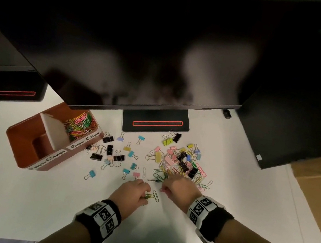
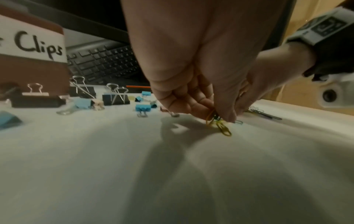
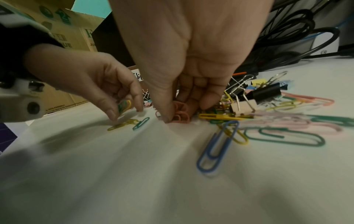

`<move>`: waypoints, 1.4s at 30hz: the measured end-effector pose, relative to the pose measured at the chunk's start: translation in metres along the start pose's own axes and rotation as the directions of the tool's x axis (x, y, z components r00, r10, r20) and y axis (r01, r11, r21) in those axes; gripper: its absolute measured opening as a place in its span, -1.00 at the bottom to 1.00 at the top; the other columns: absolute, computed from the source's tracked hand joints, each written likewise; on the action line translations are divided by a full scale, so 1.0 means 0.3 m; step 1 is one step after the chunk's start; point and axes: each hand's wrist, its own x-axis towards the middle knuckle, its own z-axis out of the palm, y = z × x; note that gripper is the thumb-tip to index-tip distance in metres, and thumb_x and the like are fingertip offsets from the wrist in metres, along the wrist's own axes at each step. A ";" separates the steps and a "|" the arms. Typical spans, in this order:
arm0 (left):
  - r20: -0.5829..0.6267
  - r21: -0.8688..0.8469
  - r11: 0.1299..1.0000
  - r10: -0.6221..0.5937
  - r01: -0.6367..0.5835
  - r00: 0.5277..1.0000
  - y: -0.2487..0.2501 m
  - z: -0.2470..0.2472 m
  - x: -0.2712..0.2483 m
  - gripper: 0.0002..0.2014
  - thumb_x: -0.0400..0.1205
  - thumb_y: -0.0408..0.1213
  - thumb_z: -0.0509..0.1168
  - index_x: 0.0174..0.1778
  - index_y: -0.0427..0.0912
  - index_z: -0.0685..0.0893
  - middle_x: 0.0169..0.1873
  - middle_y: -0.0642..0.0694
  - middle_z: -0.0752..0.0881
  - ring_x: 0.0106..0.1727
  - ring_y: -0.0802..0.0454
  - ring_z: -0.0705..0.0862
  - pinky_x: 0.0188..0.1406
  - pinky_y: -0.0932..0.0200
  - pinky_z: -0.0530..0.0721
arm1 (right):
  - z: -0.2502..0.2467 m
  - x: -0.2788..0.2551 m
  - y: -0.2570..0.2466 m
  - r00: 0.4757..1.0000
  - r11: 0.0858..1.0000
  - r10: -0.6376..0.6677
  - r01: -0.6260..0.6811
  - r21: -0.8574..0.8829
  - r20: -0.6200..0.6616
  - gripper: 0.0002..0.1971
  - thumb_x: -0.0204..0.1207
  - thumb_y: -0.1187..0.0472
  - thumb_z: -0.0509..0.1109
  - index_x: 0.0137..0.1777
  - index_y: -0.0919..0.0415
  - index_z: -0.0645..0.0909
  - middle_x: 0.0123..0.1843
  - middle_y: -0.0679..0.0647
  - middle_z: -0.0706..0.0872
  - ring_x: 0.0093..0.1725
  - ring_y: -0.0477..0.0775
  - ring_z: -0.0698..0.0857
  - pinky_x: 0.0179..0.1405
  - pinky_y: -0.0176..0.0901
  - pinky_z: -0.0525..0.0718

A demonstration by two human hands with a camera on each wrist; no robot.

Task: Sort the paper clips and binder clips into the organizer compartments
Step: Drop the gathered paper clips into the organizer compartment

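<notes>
White counter (image 1: 14,192) carries everything in the scene. At its near middle the left hand (image 1: 132,191) curls its fingers round a small bunch of yellow and green paper clips (image 2: 218,124), held just above the surface; a green paper clip (image 3: 141,123) and a yellow paper clip (image 3: 122,125) lie on the counter directly beneath it. Just to the right, the right hand (image 1: 177,188) pinches several pink paper clips (image 3: 180,112) between thumb and curled fingers at the near edge of a mixed heap of clips (image 1: 180,163). That heap, right of centre, mingles coloured paper clips with black, pink, yellow and blue binder clips. A blue paper clip (image 3: 216,147) lies near that hand. More binder clips (image 1: 115,154) lie scattered between the heap and the brown organizer (image 1: 27,153) at the left. The organizer's far compartment, labelled "Paper Clips", holds a pile of coloured paper clips (image 1: 79,126); its near compartment, whose label is only partly readable, shows nothing inside. A dark monitor (image 1: 145,54) hangs over the far side, its stand (image 1: 155,122) behind the heap.
</notes>
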 end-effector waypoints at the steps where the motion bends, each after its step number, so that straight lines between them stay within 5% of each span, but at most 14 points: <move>1: 0.001 0.007 1.000 -0.021 0.021 1.000 0.004 0.011 0.004 -0.73 0.59 -0.21 0.29 0.20 -0.13 0.58 0.06 -0.07 0.63 0.05 0.00 0.59 0.05 0.23 0.48 | -0.001 0.000 0.001 1.000 1.000 -0.001 0.001 0.005 0.009 -0.75 0.65 0.13 0.22 0.16 0.20 0.65 0.19 0.14 0.66 0.20 0.17 0.61 0.15 0.03 0.61; 8: -0.054 -0.004 0.997 -0.074 0.074 0.996 -0.005 0.028 0.035 -0.83 0.60 -0.30 0.27 0.07 -0.21 0.66 0.09 -0.11 0.55 0.13 -0.03 0.57 0.16 0.20 0.52 | -0.004 -0.009 0.023 0.999 0.999 -0.033 0.034 0.039 -0.017 -0.80 0.63 0.21 0.24 0.10 0.21 0.67 0.15 0.13 0.68 0.20 0.13 0.57 0.15 -0.02 0.58; 21: 0.040 0.220 0.973 -0.075 0.064 0.996 -0.011 0.037 0.035 -0.76 0.70 -0.29 0.08 0.21 -0.22 0.55 0.25 -0.18 0.51 0.27 -0.09 0.49 0.27 0.14 0.44 | -0.021 0.002 0.003 0.997 1.000 -0.011 0.009 0.024 0.071 -0.77 0.65 0.21 0.22 0.15 0.29 0.64 0.20 0.20 0.64 0.21 0.19 0.59 0.15 -0.06 0.51; 25: 0.042 0.106 0.992 -0.072 0.067 0.997 -0.011 -0.008 0.031 -0.78 0.68 -0.28 0.14 0.15 -0.24 0.60 0.20 -0.17 0.57 0.31 -0.08 0.50 0.27 0.14 0.44 | -0.037 0.002 0.005 0.996 0.999 -0.005 0.000 0.052 0.087 -0.81 0.64 0.25 0.23 0.11 0.25 0.64 0.16 0.17 0.68 0.18 0.17 0.61 0.13 -0.06 0.53; 29: -0.112 -0.146 0.985 -0.108 0.091 0.988 -0.036 -0.163 -0.015 -0.90 0.61 -0.27 0.28 -0.07 -0.19 0.66 -0.11 -0.04 0.66 -0.07 0.09 0.62 -0.05 0.34 0.54 | -0.123 0.018 -0.045 0.999 0.995 -0.032 0.029 0.098 0.036 -0.80 0.63 0.23 0.25 0.15 0.22 0.64 0.15 0.13 0.71 0.15 0.11 0.64 0.15 -0.12 0.55; 33: -0.305 -0.168 0.973 -0.205 0.159 0.930 -0.131 -0.417 -0.091 -0.98 0.57 -0.27 0.34 -0.17 -0.11 0.64 -0.35 0.06 0.63 -0.31 0.21 0.57 -0.36 0.35 0.44 | -0.269 0.092 -0.195 0.990 0.983 -0.128 0.135 0.126 -0.061 -0.79 0.64 0.19 0.25 0.18 0.19 0.63 0.13 0.10 0.71 0.12 0.08 0.65 0.17 -0.13 0.56; 36: -0.398 -0.202 0.941 -0.332 0.272 0.855 -0.223 -0.583 -0.158 -0.89 0.57 -0.24 0.34 -0.25 -0.13 0.60 -0.37 -0.07 0.67 -0.32 0.04 0.63 -0.29 0.13 0.64 | -0.375 0.205 -0.355 0.965 0.967 -0.187 0.214 0.140 -0.184 -0.80 0.62 0.18 0.28 0.15 0.19 0.65 0.10 0.13 0.71 0.08 0.10 0.66 0.17 -0.06 0.62; 40: -0.486 -0.304 0.884 -0.465 0.356 0.740 -0.310 -0.698 -0.182 -0.91 0.55 -0.26 0.37 -0.23 -0.18 0.62 -0.38 -0.09 0.66 -0.30 0.03 0.61 -0.26 0.22 0.55 | -0.471 0.396 -0.573 0.949 0.957 -0.169 0.223 0.188 -0.267 -0.79 0.60 0.23 0.30 0.16 0.25 0.65 0.14 0.20 0.69 0.11 0.18 0.68 0.18 0.00 0.63; 42: -0.499 -0.319 0.873 -0.486 0.369 0.718 -0.344 -0.707 -0.157 -0.92 0.52 -0.27 0.39 -0.22 -0.19 0.65 -0.37 -0.07 0.67 -0.23 -0.05 0.64 -0.14 0.15 0.56 | -0.477 0.488 -0.649 0.953 0.964 -0.139 0.192 0.185 -0.268 -0.78 0.59 0.21 0.32 0.18 0.22 0.65 0.17 0.21 0.68 0.14 0.22 0.67 0.18 0.06 0.63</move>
